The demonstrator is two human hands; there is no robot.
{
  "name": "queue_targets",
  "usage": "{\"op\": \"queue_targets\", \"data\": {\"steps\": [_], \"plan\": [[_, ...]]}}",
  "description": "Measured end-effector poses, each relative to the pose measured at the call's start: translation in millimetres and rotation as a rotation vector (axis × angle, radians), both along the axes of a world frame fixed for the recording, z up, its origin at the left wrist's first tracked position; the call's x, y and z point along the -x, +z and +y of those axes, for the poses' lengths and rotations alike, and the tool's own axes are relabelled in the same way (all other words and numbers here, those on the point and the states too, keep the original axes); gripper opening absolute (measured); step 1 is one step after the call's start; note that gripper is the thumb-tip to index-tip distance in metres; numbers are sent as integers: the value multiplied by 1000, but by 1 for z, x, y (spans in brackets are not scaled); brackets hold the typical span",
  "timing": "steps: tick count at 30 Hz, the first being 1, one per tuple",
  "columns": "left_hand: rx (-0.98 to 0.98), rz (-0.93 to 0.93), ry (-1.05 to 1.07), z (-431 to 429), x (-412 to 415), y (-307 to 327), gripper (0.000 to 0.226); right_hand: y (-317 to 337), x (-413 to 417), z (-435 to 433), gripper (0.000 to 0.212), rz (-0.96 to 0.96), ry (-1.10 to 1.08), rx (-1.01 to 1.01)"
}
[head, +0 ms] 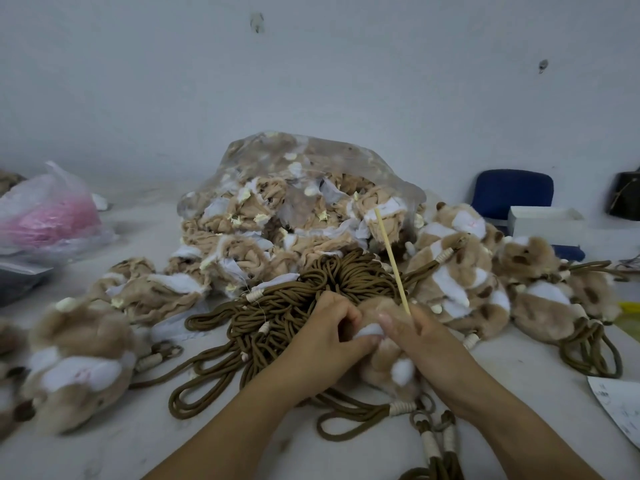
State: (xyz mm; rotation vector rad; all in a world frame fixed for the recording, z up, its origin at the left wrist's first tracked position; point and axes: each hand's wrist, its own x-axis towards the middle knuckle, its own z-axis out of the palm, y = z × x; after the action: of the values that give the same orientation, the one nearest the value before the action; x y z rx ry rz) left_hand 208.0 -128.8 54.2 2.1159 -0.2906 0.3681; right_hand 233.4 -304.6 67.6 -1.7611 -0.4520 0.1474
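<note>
Left hand [322, 337] is curled round the plush toy [384, 368], fingers pinching at its white patch. Right hand [426, 344] grips the stick [391, 261], thumb on the same patch. The toy is between both hands, low centre, over the brown cords [294, 299] on the table [138, 427]. The stick's lower end is hidden at the fur; its top leans up-left toward the clear bag [294, 174] of plush skins. Finished plushes [460, 271] are heaped at right, pink bag [52, 213] far left.

Risks: pushed too hard, the stick could pierce a seam. If it slips, it could jab the left fingers. The toy's cord may snag the pile when lifted.

Writing: the paper sheet [620, 407] at the right edge has print, too small to read. No brand is legible.
</note>
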Motion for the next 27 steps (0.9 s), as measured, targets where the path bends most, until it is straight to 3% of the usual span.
{"op": "queue_targets", "data": {"steps": [8,15,19,22,27], "plan": [[142,19,252,-12,-3,-4,23,0,7,10,11,-250,84,169],[135,-80,332,-18,1,-2,31,-4,7,12,25,-307,79,149],[131,-63,127,-13,4,0,28,-4,-4,2,42,-223,-123,54],[86,-52,51,-11,4,0,22,-4,-10,-4,53,-211,-153,2],[93,-99,275,-11,1,0,32,-2,4,12,21,-391,-12,124]]}}
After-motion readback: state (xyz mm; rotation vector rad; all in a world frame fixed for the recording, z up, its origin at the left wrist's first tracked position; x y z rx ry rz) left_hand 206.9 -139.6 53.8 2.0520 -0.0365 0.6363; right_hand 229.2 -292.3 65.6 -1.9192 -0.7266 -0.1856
